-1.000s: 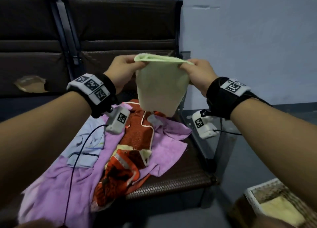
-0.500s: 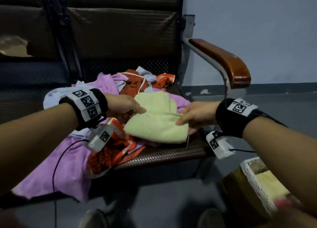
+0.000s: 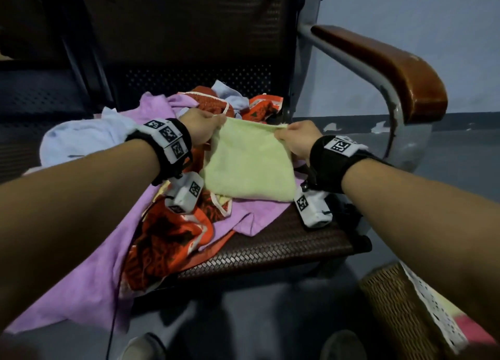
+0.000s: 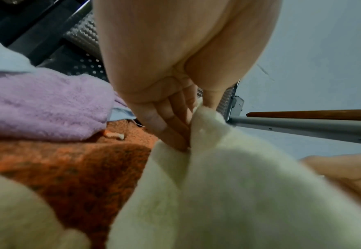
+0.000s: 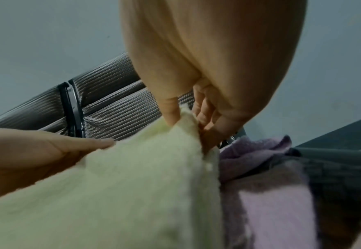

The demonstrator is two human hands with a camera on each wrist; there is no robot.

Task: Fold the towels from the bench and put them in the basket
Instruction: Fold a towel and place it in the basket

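Note:
A pale yellow-green towel [image 3: 249,164] lies folded on the pile of towels on the bench seat [image 3: 284,246]. My left hand [image 3: 213,125] pinches its far left corner and my right hand [image 3: 284,133] pinches its far right corner, the far edge stretched between them. The left wrist view shows thumb and fingers [image 4: 173,133] clamped on the yellow towel [image 4: 228,193]. The right wrist view shows the same pinch on the yellow towel [image 5: 132,193]. A wicker basket [image 3: 400,305] with a white lace liner stands on the floor at lower right, with yellow and pink cloth inside.
Under and around the yellow towel lie a purple towel [image 3: 86,265], an orange patterned towel [image 3: 167,240] and a light blue towel [image 3: 81,140]. A wooden armrest [image 3: 392,70] on a grey metal frame rises at the bench's right end. The dark backrest stands behind.
The towel hung in the air between my hands a second ago. It then came down onto the pile, and both hands now pinch its far corners, pulling the far edge taut.

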